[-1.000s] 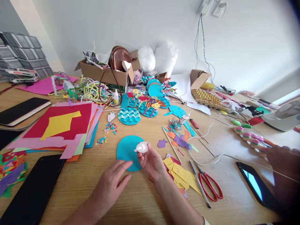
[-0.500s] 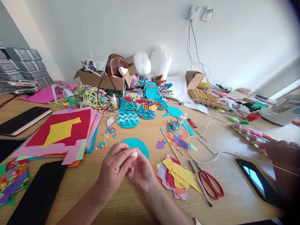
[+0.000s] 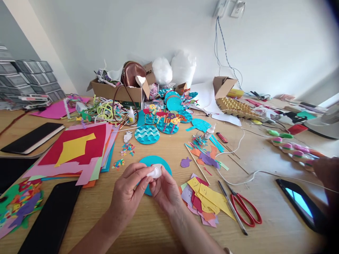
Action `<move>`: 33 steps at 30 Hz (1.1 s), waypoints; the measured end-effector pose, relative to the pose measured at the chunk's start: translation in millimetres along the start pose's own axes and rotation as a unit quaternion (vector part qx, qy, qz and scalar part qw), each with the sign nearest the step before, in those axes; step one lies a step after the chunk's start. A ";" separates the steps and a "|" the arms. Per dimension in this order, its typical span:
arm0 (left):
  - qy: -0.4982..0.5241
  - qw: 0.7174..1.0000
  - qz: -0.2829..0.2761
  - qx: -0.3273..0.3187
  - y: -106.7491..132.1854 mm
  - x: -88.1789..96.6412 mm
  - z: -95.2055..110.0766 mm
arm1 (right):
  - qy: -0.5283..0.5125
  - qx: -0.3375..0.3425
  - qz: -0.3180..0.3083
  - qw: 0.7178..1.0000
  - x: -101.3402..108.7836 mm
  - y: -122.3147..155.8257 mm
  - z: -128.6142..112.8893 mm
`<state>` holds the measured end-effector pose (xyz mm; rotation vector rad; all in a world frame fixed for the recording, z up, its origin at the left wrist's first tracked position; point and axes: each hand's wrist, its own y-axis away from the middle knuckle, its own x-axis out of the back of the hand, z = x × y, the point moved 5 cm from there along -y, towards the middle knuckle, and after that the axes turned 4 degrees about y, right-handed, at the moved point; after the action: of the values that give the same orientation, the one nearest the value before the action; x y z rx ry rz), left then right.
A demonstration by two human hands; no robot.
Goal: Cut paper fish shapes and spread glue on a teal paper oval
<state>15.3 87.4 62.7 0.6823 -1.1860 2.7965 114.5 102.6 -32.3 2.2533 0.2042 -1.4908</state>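
Observation:
Both my hands meet over a teal paper circle lying on the wooden table. My right hand grips a small white glue bottle, lying sideways between the fingers. My left hand pinches the bottle's tip end with thumb and forefinger. A small purple paper fish lies just right of the circle. A pile of yellow, pink and purple paper cut-outs sits right of my right wrist.
Red-handled scissors and a pen lie at right, near a phone and another person's hand. Stacked coloured paper and a dark tablet are at left. Finished teal discs, boxes and cables crowd the back.
My left hand came off the table and closed on the tip of the glue bottle. My right hand turned the bottle and drew it in toward me.

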 end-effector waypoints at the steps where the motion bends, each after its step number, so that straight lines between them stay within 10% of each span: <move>1: 0.006 1.000 0.008 0.010 0.5 1.1 -1.4 | 0.007 0.007 0.004 1.000 1.0 0.2 -1.1; 16: 0.162 0.973 0.055 0.152 7.0 7.5 -23.2 | 0.073 0.150 0.061 0.984 -1.6 11.9 -21.9; 33: 0.410 0.844 0.077 0.338 21.7 -10.2 -39.3 | 0.117 0.192 0.062 0.973 -2.4 16.0 -29.8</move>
<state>5.4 100.6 19.7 -0.6445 -0.0905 3.0228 144.2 101.3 -15.9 2.6906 -0.1702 -1.2838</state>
